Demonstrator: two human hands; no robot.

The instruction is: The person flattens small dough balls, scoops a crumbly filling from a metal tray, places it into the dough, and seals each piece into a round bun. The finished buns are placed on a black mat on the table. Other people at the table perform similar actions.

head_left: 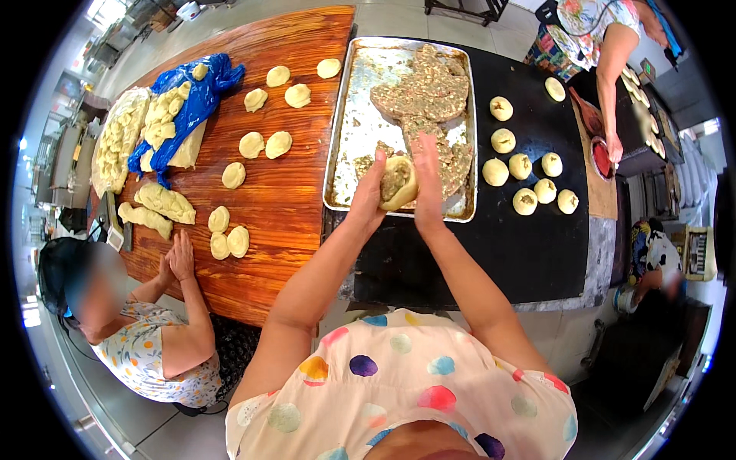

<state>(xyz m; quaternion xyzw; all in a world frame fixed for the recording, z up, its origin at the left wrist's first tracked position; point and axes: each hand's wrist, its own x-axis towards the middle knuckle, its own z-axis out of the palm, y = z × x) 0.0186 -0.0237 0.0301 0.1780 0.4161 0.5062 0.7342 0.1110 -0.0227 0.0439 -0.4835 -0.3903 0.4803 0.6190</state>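
Pretty sure you'd all call this a bakery kitchen. Just beyond my left hand (371,188) and right hand (428,181) there's a big metal tray (377,65) heaped with filling (423,93). Flat dough rounds (297,96) dot the wooden table (287,207) to their left, stuffed buns (495,172) sit to their right, and co-workers flank me on both sides (165,345) (598,46).

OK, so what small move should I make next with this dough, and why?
Probably ease the rim of the dough cup inward between your left hand and right hand: its mouth gapes, leaving the filling exposed, while several rounds on the black board look gathered to smaller openings.
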